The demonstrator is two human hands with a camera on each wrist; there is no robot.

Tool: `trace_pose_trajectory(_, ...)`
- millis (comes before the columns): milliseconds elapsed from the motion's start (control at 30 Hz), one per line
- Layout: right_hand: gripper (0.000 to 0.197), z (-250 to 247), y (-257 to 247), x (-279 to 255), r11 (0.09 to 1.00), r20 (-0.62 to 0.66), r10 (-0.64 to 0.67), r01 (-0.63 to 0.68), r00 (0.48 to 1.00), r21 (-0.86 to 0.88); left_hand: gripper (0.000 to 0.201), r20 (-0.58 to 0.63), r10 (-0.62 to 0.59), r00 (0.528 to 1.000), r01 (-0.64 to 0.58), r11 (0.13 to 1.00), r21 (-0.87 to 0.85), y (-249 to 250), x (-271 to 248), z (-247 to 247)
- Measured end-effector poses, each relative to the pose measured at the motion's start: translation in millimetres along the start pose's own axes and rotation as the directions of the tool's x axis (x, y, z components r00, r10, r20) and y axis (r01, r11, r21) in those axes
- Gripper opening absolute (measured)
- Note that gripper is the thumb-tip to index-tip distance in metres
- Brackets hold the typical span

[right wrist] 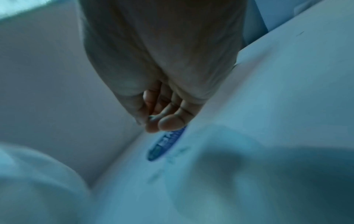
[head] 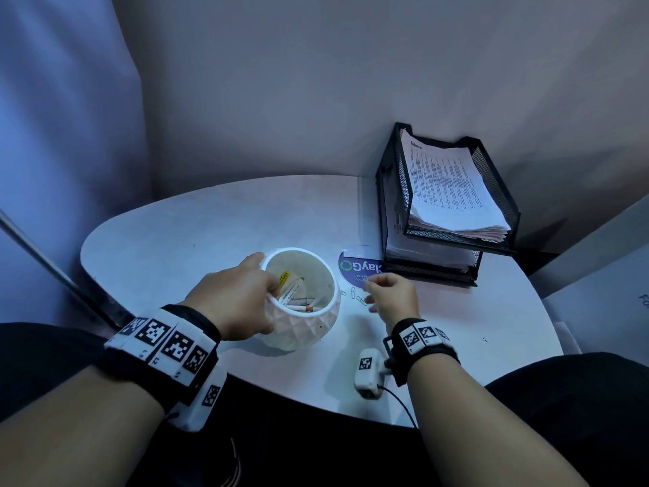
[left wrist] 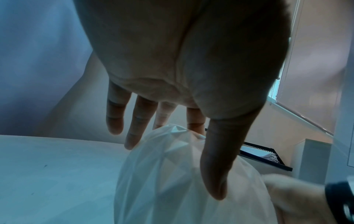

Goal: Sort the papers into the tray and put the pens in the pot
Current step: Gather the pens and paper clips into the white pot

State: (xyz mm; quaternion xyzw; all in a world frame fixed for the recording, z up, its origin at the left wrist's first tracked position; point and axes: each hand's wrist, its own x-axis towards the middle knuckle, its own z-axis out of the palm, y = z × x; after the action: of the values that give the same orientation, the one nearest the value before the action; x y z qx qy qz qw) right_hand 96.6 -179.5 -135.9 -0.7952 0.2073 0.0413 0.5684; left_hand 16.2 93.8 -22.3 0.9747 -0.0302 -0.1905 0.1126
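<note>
Apparently near the end: pens lie in the pot, steadied by left hand with fingers over its rim, papers fill the tray, right hand loosely curled, empty (paper clips below), so probably just release.

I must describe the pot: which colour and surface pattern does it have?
The pot is white, with a faceted, diamond-like relief outside. The head view shows it best.
</note>
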Motion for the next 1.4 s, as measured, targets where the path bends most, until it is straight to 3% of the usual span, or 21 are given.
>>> trace_pose_trajectory(67,0.004,4.5,-27.4,-8.4,0.991,0.073,-0.075,0.066,0.995,0.116,0.036,-0.001,0.001,1.0,-0.001,1.0,0.004,-0.9,-0.8,0.6)
trace_pose_trajectory(167,0.007,10.9,-65.9,-24.6,0.974,0.209,-0.212,0.189,0.955,0.121,0.034,-0.009,0.005,1.0,-0.004,1.0,0.006,-1.5,-1.5,0.5)
trace_pose_trajectory(267,0.007,17.4,-94.0,-42.2,0.948,0.393,-0.3,0.316,0.869,0.026,0.035,-0.016,0.006,1.0,-0.006,1.0,0.007,-1.6,-1.7,-0.7)
trace_pose_trajectory(367,0.006,24.6,-104.8,-53.1,0.907,0.525,-0.301,0.409,0.796,-0.101,0.038,-0.015,0.007,1.0,-0.007,1.0,0.005,-1.8,-2.2,-2.1)
trace_pose_trajectory(467,0.01,24.9,-100.5,-47.9,0.931,0.464,-0.292,0.361,0.836,-0.064,0.038,-0.021,0.005,1.0,-0.005,1.0,0.0,-2.9,-2.7,-2.8)
trace_pose_trajectory(567,0.009,20.7,-86.4,-30.2,0.97,0.258,-0.239,0.217,0.936,0.111,0.037,-0.031,0.004,1.0,-0.004,1.0,-0.001,-4.4,-2.3,-3.2)
trace_pose_trajectory(633,0.013,15.7,-63.7,-11.2,0.986,0.102,-0.168,0.166,0.981,0.028,0.035,-0.041,0.004,0.999,-0.004,1.0,-0.004,-5.1,-1.2,-3.6)
trace_pose_trajectory(700,0.017,9.4,-34.4,6.0,0.98,0.007,-0.117,0.116,0.993,-0.162,0.034,-0.044,0.0,0.999,-0.001,1.0,-0.007,-5.4,-0.4,-4.0)
trace_pose_trajectory(767,0.012,4.3,-7.3,16.6,0.928,0.031,-0.069,0.075,0.997,-0.366,0.035,-0.04,-0.006,0.999,0.005,1.0,-0.007,-5.6,0.1,-4.2)
trace_pose_trajectory(867,0.023,6.7,18.3,18.1,0.837,0.076,-0.059,0.091,0.995,-0.539,0.036,-0.037,-0.016,0.999,0.016,1.0,-0.009,-6.0,0.6,-5.4)
trace_pose_trajectory(1000,0.025,16.6,30.8,19.2,0.802,0.076,-0.116,0.138,0.99,-0.581,0.038,-0.034,-0.033,0.999,0.032,0.999,-0.025,-7.3,2.1,-5.7)
trace_pose_trajectory(1100,0.013,21.9,30.4,20.8,0.767,0.076,-0.141,0.158,0.987,-0.622,0.037,-0.03,-0.037,0.999,0.036,0.999,-0.025,-8.0,3.3,-4.6)
trace_pose_trajectory(1233,0.008,20.9,23.6,22.8,0.774,0.085,-0.082,0.118,0.993,-0.622,0.038,-0.02,-0.036,0.999,0.036,0.999,-0.007,-8.1,5.9,-3.2)
trace_pose_trajectory(1400,0.018,19.4,23.5,20.3,0.758,0.112,-0.029,0.095,0.993,-0.645,0.038,-0.008,-0.041,0.999,0.041,0.999,-0.002,-6.4,6.3,-2.7)
